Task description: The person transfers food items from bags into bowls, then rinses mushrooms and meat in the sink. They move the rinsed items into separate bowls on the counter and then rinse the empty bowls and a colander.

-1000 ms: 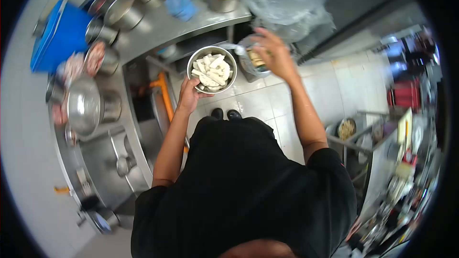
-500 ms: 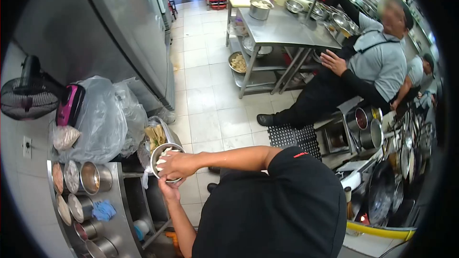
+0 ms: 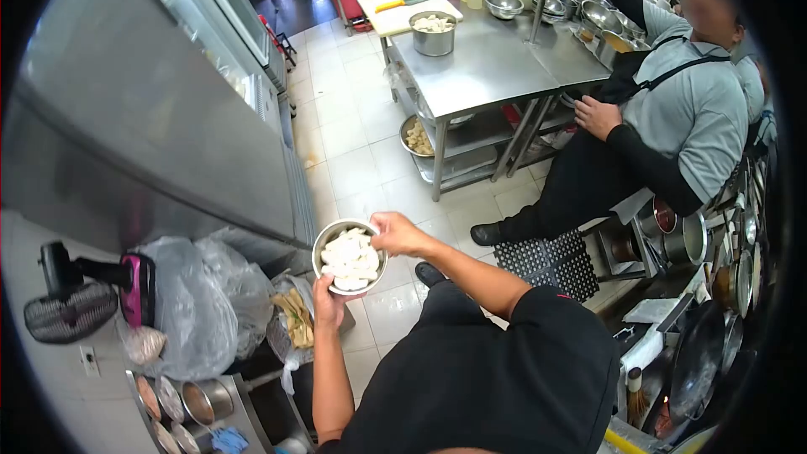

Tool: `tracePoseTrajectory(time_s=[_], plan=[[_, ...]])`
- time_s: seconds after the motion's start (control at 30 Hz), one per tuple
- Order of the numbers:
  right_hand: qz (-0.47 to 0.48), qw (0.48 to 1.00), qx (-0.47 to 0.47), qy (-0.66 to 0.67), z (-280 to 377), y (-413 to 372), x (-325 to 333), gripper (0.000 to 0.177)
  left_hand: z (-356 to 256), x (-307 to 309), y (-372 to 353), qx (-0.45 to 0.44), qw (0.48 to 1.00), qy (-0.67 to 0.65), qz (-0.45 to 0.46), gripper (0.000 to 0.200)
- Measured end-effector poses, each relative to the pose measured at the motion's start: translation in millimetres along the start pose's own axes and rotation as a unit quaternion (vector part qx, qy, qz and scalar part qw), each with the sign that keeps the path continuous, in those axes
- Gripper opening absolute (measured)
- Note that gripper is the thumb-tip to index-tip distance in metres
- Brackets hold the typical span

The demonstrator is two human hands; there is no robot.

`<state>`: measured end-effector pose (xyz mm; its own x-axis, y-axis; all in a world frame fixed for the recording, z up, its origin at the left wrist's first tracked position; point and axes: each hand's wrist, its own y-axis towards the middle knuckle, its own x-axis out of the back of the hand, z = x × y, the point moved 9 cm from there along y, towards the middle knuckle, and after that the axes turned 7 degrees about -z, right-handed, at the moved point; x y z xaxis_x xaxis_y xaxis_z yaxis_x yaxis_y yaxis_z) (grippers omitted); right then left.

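A round stainless steel pot (image 3: 318,244) is held up in front of my body, filled nearly to the rim with pale, chunky food pieces (image 3: 351,261). What food they are I cannot make out. My left hand (image 3: 329,301) grips the pot's near left side, thumb over the rim. On the far right side, my right hand (image 3: 397,234) closes on the rim, with its fingertips partly hidden. Beneath and left of the pot, a lined bin (image 3: 296,319) holds brown scraps.
A steel worktable (image 3: 496,76) carries another filled pot (image 3: 433,40), a cutting board (image 3: 378,23) and a yellow-handled knife (image 3: 403,3). To the right a co-worker (image 3: 698,101) stands on a black mat (image 3: 546,265). At left are a refrigerator (image 3: 151,92) and a fan (image 3: 71,313).
My right hand has gone from lying over the pieces to gripping the pot's rim. The pot has moved up and right, away from the bin. The view has shifted with my head.
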<state>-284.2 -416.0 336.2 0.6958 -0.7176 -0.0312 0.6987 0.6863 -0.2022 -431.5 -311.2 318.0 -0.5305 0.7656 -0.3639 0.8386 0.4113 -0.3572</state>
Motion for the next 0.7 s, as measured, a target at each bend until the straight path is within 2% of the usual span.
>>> tracePoseTrajectory(time_s=[0.03,0.1,0.17,0.23,0.3,0.37,0.4,0.57,0.63,0.7], plan=[[-0.019,0.997,0.004,0.071,6,15,26,0.009,-8,-25,23,0.005,1.0,0.0,0.012,0.063],[-0.095,0.992,0.054,0.057,25,37,98,0.006,-24,-74,66,0.032,0.999,-0.009,-0.009,0.077],[-0.186,0.979,0.064,0.06,30,58,178,0.008,-42,-117,100,0.03,0.999,0.022,-0.009,0.1],[-0.277,0.952,0.093,0.088,42,76,254,0.013,-51,-141,127,0.002,0.997,0.083,0.006,0.099],[-0.357,0.921,0.122,0.099,63,87,320,0.015,-36,-142,142,0.025,0.995,0.092,0.009,0.096],[-0.438,0.883,0.158,0.06,73,103,382,0.01,-14,-126,153,0.063,0.99,0.123,-0.019,0.093],[-0.452,0.868,0.178,0.103,71,113,407,0.006,5,-105,153,0.081,0.986,0.134,-0.051,0.091],[-0.573,0.772,0.176,0.211,5,207,564,0.015,96,15,120,0.21,0.958,0.089,-0.174,0.089],[-0.617,0.733,0.154,0.24,-10,225,597,0.016,103,42,95,0.222,0.946,0.075,-0.222,0.068],[-0.641,0.712,0.133,0.252,12,231,593,0.014,100,59,74,0.212,0.938,0.057,-0.268,0.048]])
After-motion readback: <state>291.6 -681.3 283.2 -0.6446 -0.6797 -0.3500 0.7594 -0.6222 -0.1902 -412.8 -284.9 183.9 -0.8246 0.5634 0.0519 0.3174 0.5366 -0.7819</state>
